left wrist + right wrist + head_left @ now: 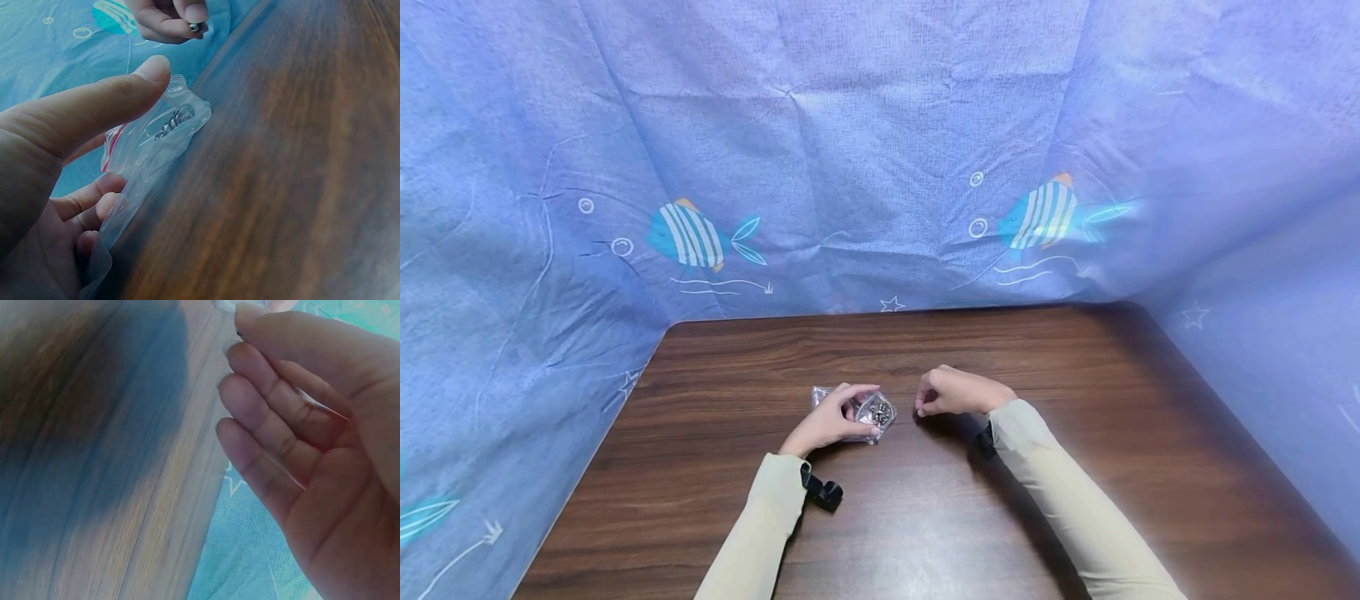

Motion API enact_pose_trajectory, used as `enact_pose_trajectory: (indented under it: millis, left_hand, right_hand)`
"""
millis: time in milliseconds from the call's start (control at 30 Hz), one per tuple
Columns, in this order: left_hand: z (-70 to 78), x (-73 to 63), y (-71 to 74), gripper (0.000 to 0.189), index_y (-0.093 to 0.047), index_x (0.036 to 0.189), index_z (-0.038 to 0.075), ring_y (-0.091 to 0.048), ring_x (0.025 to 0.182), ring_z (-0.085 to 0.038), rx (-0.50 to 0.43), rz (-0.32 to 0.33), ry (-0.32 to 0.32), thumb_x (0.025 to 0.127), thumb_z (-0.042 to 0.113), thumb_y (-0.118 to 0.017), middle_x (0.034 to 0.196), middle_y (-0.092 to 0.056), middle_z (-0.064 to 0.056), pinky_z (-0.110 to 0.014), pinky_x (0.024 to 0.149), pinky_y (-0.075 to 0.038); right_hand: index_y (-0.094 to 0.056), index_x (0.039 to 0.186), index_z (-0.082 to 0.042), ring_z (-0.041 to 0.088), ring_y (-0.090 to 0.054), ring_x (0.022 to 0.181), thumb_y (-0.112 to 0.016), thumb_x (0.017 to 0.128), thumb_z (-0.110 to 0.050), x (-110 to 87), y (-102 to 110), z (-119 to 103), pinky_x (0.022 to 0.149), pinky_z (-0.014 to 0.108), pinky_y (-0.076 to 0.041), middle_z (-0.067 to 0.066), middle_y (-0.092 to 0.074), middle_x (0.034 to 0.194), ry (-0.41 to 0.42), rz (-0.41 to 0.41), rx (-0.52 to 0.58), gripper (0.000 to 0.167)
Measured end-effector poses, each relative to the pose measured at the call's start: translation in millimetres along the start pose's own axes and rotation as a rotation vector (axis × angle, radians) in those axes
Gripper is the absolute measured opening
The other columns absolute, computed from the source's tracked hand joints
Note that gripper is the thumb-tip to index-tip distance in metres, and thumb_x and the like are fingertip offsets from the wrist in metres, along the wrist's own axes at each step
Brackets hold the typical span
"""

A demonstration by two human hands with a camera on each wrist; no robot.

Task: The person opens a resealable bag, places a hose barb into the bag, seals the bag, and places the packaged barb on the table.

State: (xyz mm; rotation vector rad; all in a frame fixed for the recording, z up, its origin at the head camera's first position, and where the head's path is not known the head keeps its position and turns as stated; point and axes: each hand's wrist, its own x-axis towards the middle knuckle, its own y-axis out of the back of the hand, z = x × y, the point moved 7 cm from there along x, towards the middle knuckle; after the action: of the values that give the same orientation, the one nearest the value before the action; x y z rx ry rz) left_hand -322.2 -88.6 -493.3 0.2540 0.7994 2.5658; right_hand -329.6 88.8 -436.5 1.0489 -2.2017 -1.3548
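Note:
My left hand holds a clear plastic zip bag near the middle of the table, thumb on one side and fingers on the other. Inside the bag lies a small heap of shiny metal pieces, rounded in look. A red line runs along part of the bag in the left wrist view. Just to the right of the bag, my right hand pinches a tiny shiny metal piece between thumb and index finger. In the right wrist view only a dark speck of it shows at the fingertips.
The brown wood-grain table lies under both hands. Blue cloth printed with fish and stars hangs along its back and sides. A black strap with a small mount sits on the left wrist.

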Motion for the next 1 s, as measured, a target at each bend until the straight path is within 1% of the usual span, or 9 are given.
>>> enact_pose_trajectory:
  millis: [167, 367, 600, 833, 1000]
  left_hand:
    - [0.6, -0.4, 0.5, 0.07, -0.054, 0.136, 0.017, -0.048, 0.072, -0.01, 0.004, 0.001, 0.003, 0.074, 0.028, -0.084, 0.108, -0.052, -0.006, -0.022, 0.066, -0.042]
    - [0.5, 0.0, 0.8, 0.07, -0.055, 0.136, 0.016, -0.048, 0.072, -0.009, 0.007, 0.006, -0.001, 0.074, 0.028, -0.084, 0.106, -0.052, -0.006, -0.021, 0.065, -0.043]
    - [-1.2, -0.1, 0.7, 0.068, -0.055, 0.135, 0.019, -0.048, 0.072, -0.01, 0.008, 0.008, 0.005, 0.074, 0.028, -0.084, 0.104, -0.052, -0.006, -0.022, 0.064, -0.043]
    - [-1.0, 0.4, 0.5, 0.069, -0.056, 0.135, 0.019, -0.048, 0.072, -0.009, -0.001, 0.007, 0.0, 0.073, 0.026, -0.085, 0.105, -0.052, -0.005, -0.021, 0.064, -0.043]
    - [0.1, 0.2, 0.7, 0.068, -0.056, 0.135, 0.019, -0.048, 0.072, -0.008, -0.006, 0.008, -0.006, 0.073, 0.026, -0.085, 0.106, -0.052, -0.006, -0.021, 0.065, -0.042]
  right_hand:
    - [-0.071, 0.084, -0.012, 0.0, -0.053, 0.066, -0.069, 0.087, -0.014, 5.8, 1, -6, 0.063, 0.016, -0.047, -0.006, -0.067, 0.079, 0.019, 0.022, -0.006, 0.004]
    - [-0.07, 0.084, -0.01, 0.0, -0.054, 0.067, -0.069, 0.087, -0.013, 13.2, 2, -13, 0.064, 0.017, -0.048, -0.004, -0.066, 0.078, 0.06, 0.052, -0.008, 0.004]
    - [-0.072, 0.085, -0.009, 0.001, -0.054, 0.07, -0.069, 0.087, -0.013, 24.6, -1, -20, 0.067, 0.016, -0.048, -0.004, -0.065, 0.079, 0.096, 0.084, -0.025, 0.005]
    - [-0.071, 0.085, -0.006, 0.002, -0.055, 0.072, -0.069, 0.085, -0.01, 30.9, -5, -26, 0.069, 0.017, -0.048, -0.002, -0.065, 0.079, 0.155, 0.124, -0.018, 0.005]
    - [-0.071, 0.086, -0.006, 0.004, -0.057, 0.075, -0.07, 0.085, -0.009, 35.1, -11, -24, 0.072, 0.018, -0.049, -0.001, -0.066, 0.083, 0.151, 0.13, -0.02, 0.004]
